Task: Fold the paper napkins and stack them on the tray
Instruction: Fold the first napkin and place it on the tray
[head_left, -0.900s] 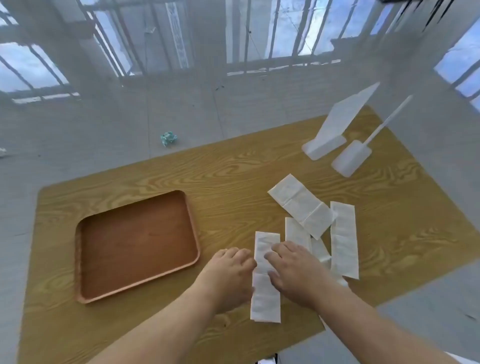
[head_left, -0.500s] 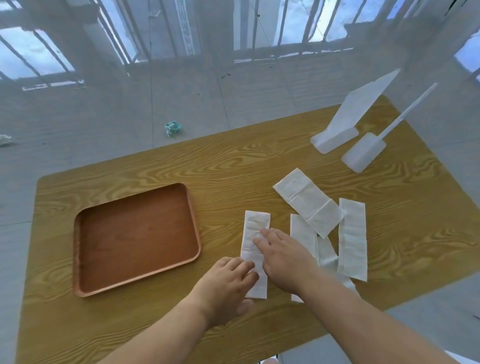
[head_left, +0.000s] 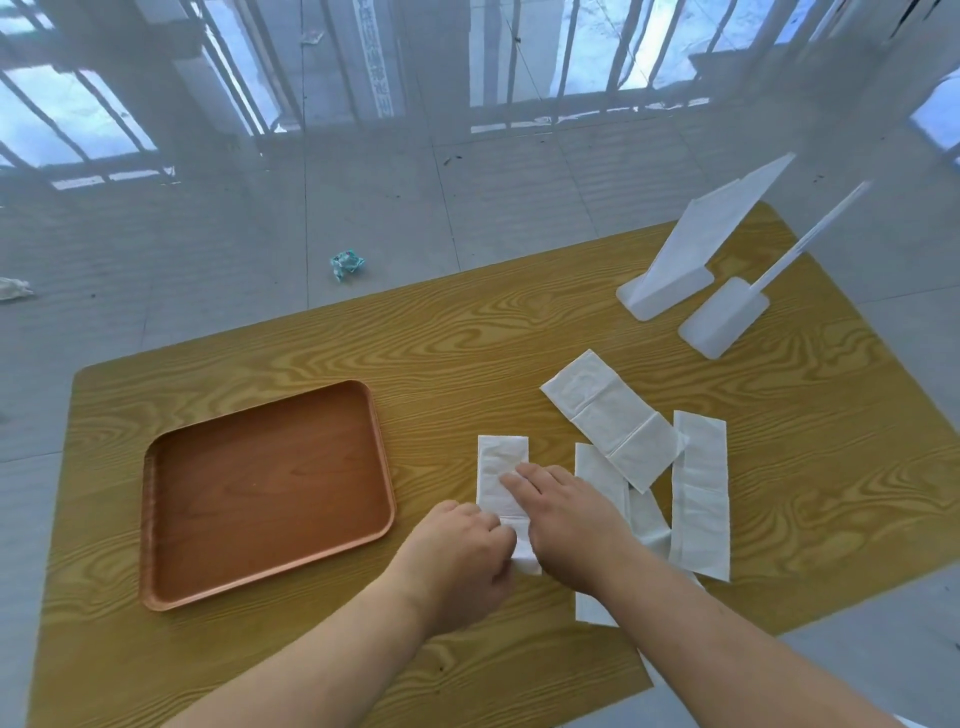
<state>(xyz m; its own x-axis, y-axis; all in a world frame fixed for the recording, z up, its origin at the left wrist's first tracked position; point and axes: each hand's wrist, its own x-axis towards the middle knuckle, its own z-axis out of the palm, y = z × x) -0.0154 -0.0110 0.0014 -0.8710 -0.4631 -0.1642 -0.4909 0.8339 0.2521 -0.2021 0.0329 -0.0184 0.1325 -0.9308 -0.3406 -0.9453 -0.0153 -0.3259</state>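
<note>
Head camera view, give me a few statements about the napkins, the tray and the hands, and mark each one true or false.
1. The tray holds no napkins. True.
2. Both hands rest on the same napkin. True: the left hand is at its near end, the right hand presses its middle.
3. The tray lies to the right of the napkins. False: it lies to their left.
4. The loose napkins right of the hands all lie apart. False: several overlap.
5. Two white stands sit at the table's far right corner. True.
</note>
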